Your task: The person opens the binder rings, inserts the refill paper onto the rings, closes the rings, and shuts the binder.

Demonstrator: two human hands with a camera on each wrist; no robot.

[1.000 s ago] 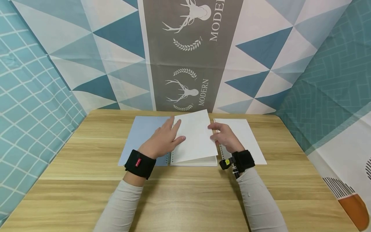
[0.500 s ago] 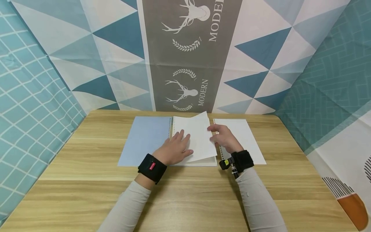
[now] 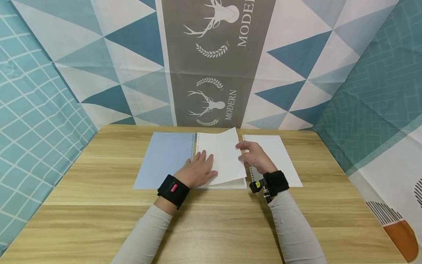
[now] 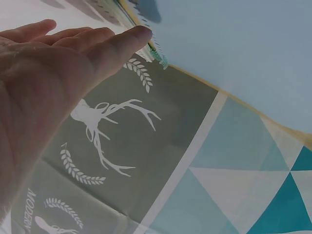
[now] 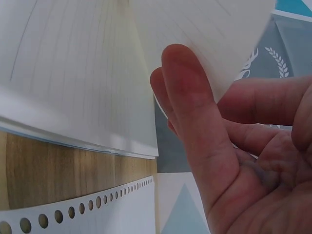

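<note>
An open ring-bound notebook lies on the table, its light blue cover (image 3: 165, 157) to the left and its page stack (image 3: 235, 184) to the right. Over the stack slants a white sheet (image 3: 227, 150) with holes along its left edge; its right side is raised and its far corner sticks up. My right hand (image 3: 258, 157) pinches the right edge of this sheet between thumb and fingers. My left hand (image 3: 197, 171) rests with straight fingers on the sheet's lower left, hiding part of the binding. In the right wrist view, lined pages (image 5: 73, 73) show beneath the lifted sheet.
Right of the notebook lies another loose white sheet (image 3: 280, 157) with punched holes on its left side. The wooden table (image 3: 211, 227) ends at a patterned cloth backdrop (image 3: 211, 66). Blue cloths hang on both sides.
My left hand has slid from the upper binding down and right onto the sheet's lower left. The sheet's far edge has dipped near the binding. My right hand keeps its pinch, almost unmoved.
</note>
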